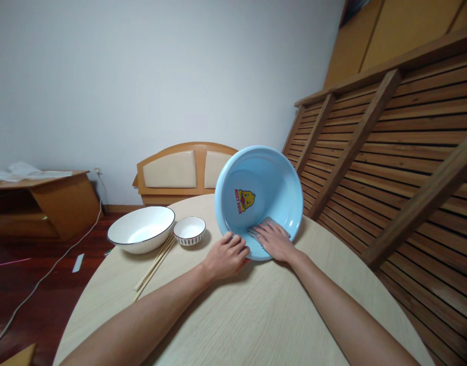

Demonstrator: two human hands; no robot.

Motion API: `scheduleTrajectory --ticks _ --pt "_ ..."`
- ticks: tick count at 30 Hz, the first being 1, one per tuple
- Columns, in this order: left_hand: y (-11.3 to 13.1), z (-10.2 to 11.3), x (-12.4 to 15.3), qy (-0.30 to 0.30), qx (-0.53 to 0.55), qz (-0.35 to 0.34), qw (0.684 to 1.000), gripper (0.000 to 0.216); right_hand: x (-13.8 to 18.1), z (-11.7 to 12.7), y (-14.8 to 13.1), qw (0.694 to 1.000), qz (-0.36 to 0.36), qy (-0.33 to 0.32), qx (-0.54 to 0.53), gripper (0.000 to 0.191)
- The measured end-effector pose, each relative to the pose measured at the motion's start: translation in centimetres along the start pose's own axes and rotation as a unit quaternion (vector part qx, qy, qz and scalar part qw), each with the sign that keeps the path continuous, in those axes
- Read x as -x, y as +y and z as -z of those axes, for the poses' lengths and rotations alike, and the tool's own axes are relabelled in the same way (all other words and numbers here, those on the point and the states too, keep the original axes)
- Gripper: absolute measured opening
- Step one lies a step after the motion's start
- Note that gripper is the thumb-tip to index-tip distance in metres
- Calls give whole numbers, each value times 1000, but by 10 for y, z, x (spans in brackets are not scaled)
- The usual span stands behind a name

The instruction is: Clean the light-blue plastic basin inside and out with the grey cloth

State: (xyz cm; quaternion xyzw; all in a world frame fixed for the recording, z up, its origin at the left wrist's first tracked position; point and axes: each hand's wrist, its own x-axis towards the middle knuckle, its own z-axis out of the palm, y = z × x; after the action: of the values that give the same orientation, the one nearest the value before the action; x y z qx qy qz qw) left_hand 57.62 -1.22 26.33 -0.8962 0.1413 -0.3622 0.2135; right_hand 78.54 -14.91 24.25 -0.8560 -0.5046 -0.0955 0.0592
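Note:
A light blue plastic basin (pixel 266 175) with a yellow duck picture on its bottom is tipped on its side on the round table, its mouth turned toward me. My left hand (pixel 227 255) has its fingers curled over the lower left part of the rim. Inside the basin, my right hand (pixel 274 240) lies flat on a grey cloth (pixel 271 221), pressing it against the lower wall. Part of the cloth is hidden beneath the fingers and palm.
Left of the basin on the table (pixel 233 325) are a small patterned bowl (pixel 189 229), a large white bowl (pixel 142 226) and several chopsticks (pixel 155 267). A slatted wooden panel (pixel 401 152) leans close on the right. A cable (pixel 54 269) crosses the floor at left.

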Motion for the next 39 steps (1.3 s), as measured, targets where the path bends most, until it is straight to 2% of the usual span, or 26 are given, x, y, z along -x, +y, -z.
scheduleTrajectory --ticks 2,5,8,11,13,17,19,21,26,28,31,36,39 --pt "1 0 -2 0 -1 -4 1000 21 0 -1 -3 1000 3 -7 -5 53" --pt "2 0 -2 1 1 -10 1000 20 3 0 -14 996 65 -24 -54 55" --pt "3 0 -1 5 6 -14 1000 20 4 0 -24 985 132 -14 -107 56" --pt "3 2 0 4 10 -10 1000 20 3 -2 -24 982 151 -10 -114 56" --pt "3 4 -1 -5 11 -7 1000 20 0 -3 -19 987 132 -13 -87 55" --pt "3 6 -3 -20 10 -7 1000 20 -4 -5 -8 999 31 5 -23 52" --pt "3 5 -4 -18 11 -5 1000 19 -5 -6 -7 1000 13 4 -18 51" --pt "4 4 -4 -11 12 -3 1000 19 -5 -6 -10 999 42 -9 -33 51" --pt "5 3 -4 21 7 0 1000 19 -6 -8 -22 977 191 1 -99 51" --pt "5 3 -4 23 7 1 1000 18 -8 -9 -23 971 212 6 -109 51" --pt "5 4 -4 12 10 4 1000 19 -8 -9 -20 982 169 4 -88 51" --pt "6 4 -3 1 8 6 1000 19 0 0 -18 998 -2 64 -22 48" --pt "6 4 -4 -6 8 8 1000 20 4 7 -20 996 -40 84 -6 47"
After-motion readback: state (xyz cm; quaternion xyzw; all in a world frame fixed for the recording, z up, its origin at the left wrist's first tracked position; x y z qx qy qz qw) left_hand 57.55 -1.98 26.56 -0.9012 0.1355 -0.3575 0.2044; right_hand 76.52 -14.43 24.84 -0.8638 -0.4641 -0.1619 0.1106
